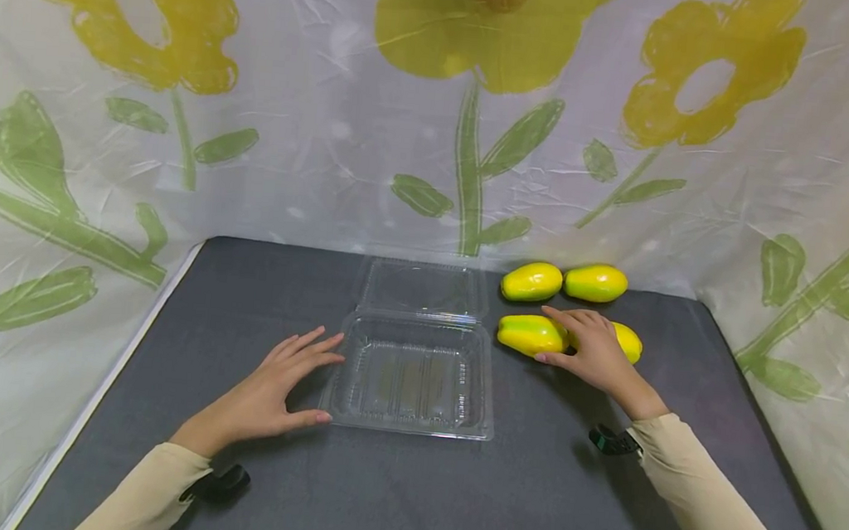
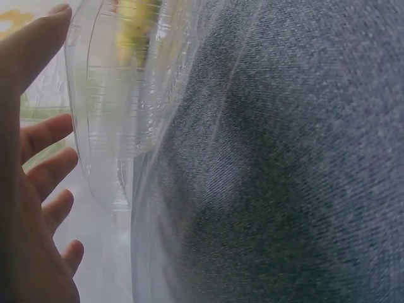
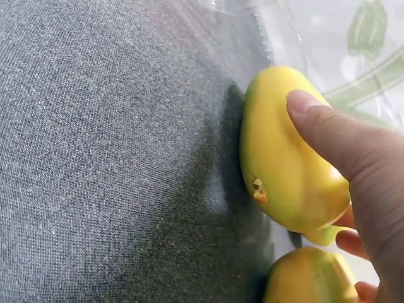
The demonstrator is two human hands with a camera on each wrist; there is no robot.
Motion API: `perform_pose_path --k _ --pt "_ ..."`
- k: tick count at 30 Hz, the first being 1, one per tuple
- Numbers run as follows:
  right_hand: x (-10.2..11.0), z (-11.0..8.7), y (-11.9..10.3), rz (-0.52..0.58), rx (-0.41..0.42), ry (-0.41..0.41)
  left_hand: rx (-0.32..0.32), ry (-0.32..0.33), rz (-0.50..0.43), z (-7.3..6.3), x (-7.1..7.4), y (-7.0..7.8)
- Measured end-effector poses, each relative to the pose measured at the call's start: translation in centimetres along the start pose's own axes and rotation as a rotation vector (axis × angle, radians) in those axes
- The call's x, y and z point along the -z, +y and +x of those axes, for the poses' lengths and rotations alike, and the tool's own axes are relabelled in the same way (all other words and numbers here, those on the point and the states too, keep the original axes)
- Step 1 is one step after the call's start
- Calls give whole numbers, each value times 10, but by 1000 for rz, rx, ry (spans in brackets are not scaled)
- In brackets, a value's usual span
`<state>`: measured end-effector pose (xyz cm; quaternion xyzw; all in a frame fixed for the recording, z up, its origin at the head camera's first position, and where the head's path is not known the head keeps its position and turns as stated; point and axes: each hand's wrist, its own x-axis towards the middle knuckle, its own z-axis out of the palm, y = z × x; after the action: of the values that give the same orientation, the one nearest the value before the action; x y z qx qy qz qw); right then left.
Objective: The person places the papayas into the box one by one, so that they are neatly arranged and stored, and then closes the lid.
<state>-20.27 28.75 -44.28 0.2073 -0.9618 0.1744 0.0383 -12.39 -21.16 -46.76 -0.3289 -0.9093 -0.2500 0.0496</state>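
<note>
My right hand (image 1: 597, 352) grips a yellow-green papaya (image 1: 531, 335), the front left one of the group, with the thumb on its near side and the fingers over the far side. In the right wrist view the thumb presses on that papaya (image 3: 284, 151), which sits on the dark cloth. Just right of it, partly behind the hand, lies another papaya (image 1: 628, 343). A clear plastic clamshell box (image 1: 487, 424) stands in the middle with its lid (image 1: 423, 288) folded back. Beside the box's left rim my left hand (image 1: 268, 390) is spread, fingers apart and holding nothing.
Two more papayas, one on the left (image 1: 531, 283) and one on the right (image 1: 596, 283), lie at the table's back edge. Dark grey cloth covers the table (image 1: 391, 495). A white flower-print curtain (image 1: 313, 165) hangs behind and at both sides.
</note>
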Motion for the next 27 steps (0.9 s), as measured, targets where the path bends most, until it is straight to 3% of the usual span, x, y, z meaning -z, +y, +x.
perform_pose_path --k 12,22,27 --pt "-3 6 -1 -20 5 -2 30 -14 -4 -2 -1 1" --pt "5 5 -4 -19 43 57 24 -10 15 -3 -1 2" --pt "13 4 -9 12 7 44 22 -9 12 -2 0 2"
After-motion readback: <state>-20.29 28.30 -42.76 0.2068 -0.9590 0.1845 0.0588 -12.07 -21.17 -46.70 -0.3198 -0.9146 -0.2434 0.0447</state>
